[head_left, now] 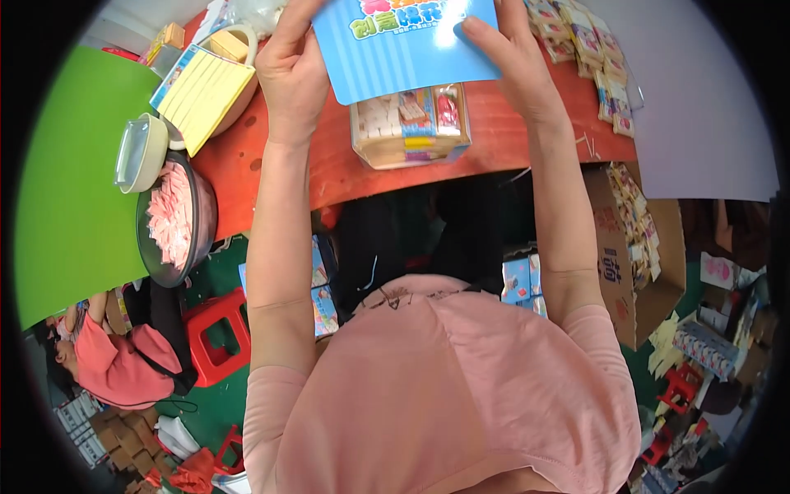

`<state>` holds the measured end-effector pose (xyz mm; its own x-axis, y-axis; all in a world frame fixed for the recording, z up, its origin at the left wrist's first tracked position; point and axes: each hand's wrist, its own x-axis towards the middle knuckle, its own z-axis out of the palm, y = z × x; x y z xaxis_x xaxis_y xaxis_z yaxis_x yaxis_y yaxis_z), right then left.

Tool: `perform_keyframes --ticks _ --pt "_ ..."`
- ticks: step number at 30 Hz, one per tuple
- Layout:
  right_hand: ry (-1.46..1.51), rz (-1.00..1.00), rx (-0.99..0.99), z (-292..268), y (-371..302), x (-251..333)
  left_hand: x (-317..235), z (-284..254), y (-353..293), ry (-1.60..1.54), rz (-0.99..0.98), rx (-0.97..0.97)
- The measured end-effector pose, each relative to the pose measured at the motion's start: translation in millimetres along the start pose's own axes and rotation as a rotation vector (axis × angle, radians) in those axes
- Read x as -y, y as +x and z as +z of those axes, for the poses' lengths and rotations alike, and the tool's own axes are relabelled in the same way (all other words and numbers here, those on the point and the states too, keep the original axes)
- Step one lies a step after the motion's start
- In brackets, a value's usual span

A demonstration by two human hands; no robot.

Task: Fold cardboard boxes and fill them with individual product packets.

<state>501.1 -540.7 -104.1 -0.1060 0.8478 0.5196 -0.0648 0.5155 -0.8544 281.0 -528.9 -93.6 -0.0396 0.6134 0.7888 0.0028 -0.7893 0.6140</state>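
Both my hands hold a blue printed card (395,62) with rounded corners and colourful lettering, up over the table. My left hand (292,78) grips its left edge, with the fingertips partly cut off at the top of the picture. On the right edge my right hand (512,62) has its thumb on the printed face, the other fingers behind the card. Partly covered by the card, a transparent box (411,140) stands on the red table near its front edge. Pale pieces and a pink packet show inside the box.
Left on the red table (239,160) are a pale yellow ribbed stack (202,95), a small tub (140,152) and a dark bowl of pink packets (171,218). Packets (588,45) lie far right. An open carton (658,239) of packets stands at right. Another person (132,358) sits lower left.
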Motion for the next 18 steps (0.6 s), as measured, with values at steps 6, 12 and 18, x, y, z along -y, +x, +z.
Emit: perform_keyframes --ticks 6,12,18 --pt "0.132 0.062 -0.052 20 -47 -46 17 -23 -71 -0.054 -0.15 -0.37" --pt "0.018 0.048 -0.286 45 -71 -47 18 -13 -117 0.349 -0.274 0.022" --pt "0.549 0.294 -0.087 9 -81 -54 11 5 -117 0.171 -0.336 -0.231"
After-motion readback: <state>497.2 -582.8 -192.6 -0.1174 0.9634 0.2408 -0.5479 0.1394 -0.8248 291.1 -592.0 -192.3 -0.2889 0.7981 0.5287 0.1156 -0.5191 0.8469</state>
